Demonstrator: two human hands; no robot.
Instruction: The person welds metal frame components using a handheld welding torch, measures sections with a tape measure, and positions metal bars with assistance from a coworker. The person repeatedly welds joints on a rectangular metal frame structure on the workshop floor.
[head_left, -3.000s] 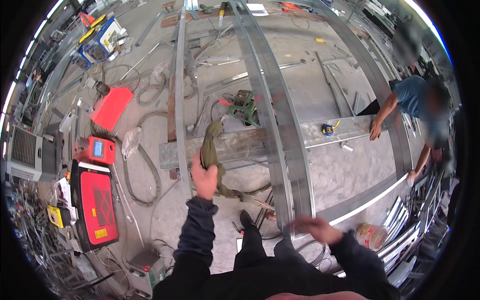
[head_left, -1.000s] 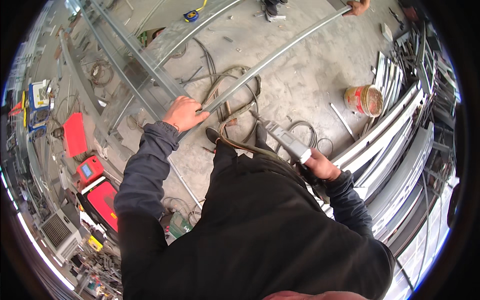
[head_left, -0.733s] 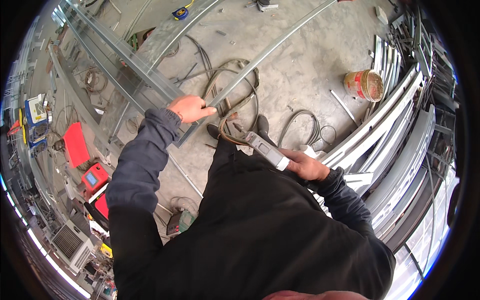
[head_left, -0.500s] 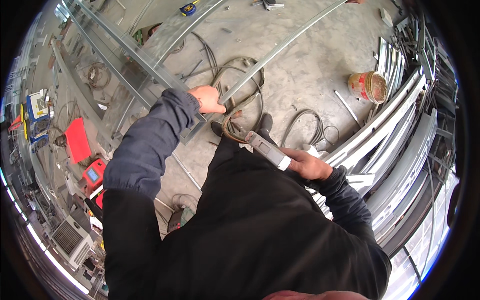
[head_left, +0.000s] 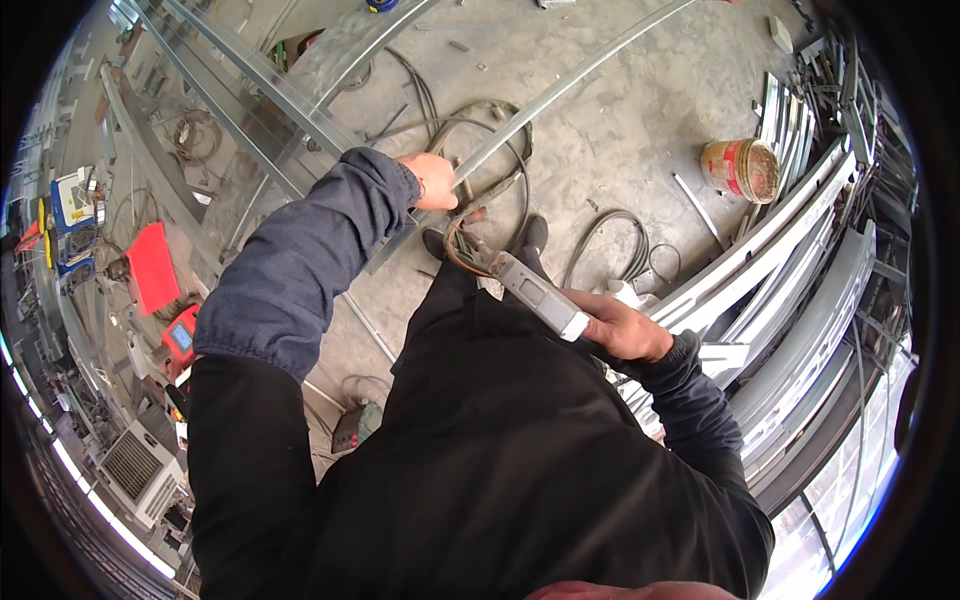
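Observation:
My left hand (head_left: 436, 182) is closed at the near end of a long, thin metal bar (head_left: 575, 75), which runs away to the far right. Its fingertips are partly hidden. Beside that hand, a frame of grey metal profiles (head_left: 270, 90) stretches to the far left. In front of my body, my right hand (head_left: 628, 330) grips a grey, boxy hand tool (head_left: 543, 297) with a recessed rectangular panel and a pale end; its exact kind is unclear. Brownish cables (head_left: 462, 248) hang just past the tool's far end.
A coiled dark hose (head_left: 610, 245) and a dirty bucket (head_left: 741, 170) are on the concrete floor. Metal profiles (head_left: 810, 310) are piled along the right. A red device with a screen (head_left: 181, 335) and a red panel (head_left: 152, 268) are at left. Black cable loops (head_left: 525, 180) lie past my feet.
My left hand has shifted slightly right and farther away, still at the bar's end. My right hand and its tool have barely moved. The blue tape measure now shows only at the top edge.

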